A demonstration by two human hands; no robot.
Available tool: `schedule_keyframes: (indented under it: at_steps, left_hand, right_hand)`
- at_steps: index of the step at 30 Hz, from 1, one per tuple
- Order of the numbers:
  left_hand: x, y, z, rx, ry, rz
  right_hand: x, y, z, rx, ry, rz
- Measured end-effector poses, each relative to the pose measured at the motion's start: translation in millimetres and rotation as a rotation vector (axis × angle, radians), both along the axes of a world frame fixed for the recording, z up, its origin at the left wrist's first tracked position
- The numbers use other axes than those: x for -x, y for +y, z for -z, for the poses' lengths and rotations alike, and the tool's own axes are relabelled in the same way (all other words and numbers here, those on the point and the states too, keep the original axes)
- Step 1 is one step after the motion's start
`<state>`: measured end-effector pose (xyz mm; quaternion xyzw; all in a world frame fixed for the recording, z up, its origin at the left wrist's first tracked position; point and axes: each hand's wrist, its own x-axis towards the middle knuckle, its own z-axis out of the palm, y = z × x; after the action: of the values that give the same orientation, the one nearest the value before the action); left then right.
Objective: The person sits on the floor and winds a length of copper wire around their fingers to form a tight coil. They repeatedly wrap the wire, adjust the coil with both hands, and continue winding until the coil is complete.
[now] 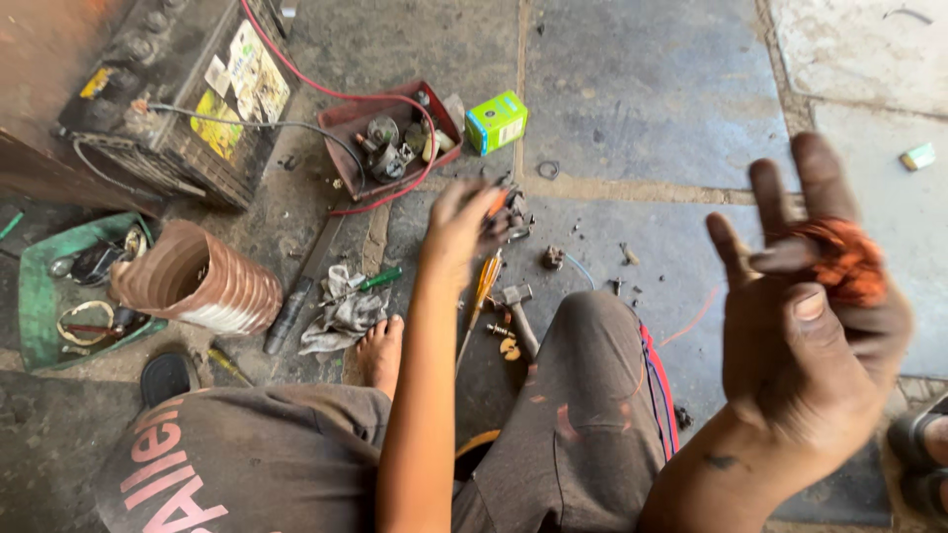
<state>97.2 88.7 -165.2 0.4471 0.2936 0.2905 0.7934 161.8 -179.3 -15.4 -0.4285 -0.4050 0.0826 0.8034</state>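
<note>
My right hand (800, 345) is raised close to the camera, palm toward me. A small bundle of reddish copper wire (841, 262) sits in its fingers, with the thumb folded below it. My left hand (459, 225) reaches forward and down to the stone floor. Its fingertips are at a small dark and orange part (512, 209) among loose bits; motion blur hides the grip. I sit on the floor with my knee (592, 326) and bare foot (380, 350) under the arms.
A hammer (517, 311) and an orange-handled screwdriver (484, 284) lie by the knee. A rag (341, 314), ribbed cylinder (207, 281), green tray (35, 306), battery (197, 99), red parts tray (341, 123) and green box (496, 120) lie around. Someone's sandalled foot (923, 459) is at right.
</note>
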Motion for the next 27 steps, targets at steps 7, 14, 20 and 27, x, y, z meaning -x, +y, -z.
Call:
schedule_keyframes:
  at_steps: [7,14,20,27]
  left_hand:
    - [85.5,-25.3,179.8,0.050,0.582,-0.080]
    - [101.1,-43.6,176.5,-0.283,1.325,-0.228]
    - [1.5,-6.4,37.0,-0.869,0.310,-0.598]
    - [20.8,-122.6,-118.7,-0.710,-0.173,0.227]
  right_hand:
    - [-15.8,14.0,9.1,0.094,0.161,-0.127]
    - [-28.8,23.5,41.8,0.061,0.265,-0.264]
    - [-33.2,36.8,57.4,0.063,0.234,-0.301]
    - [-0.6,38.4,26.0,0.036,0.052,-0.103]
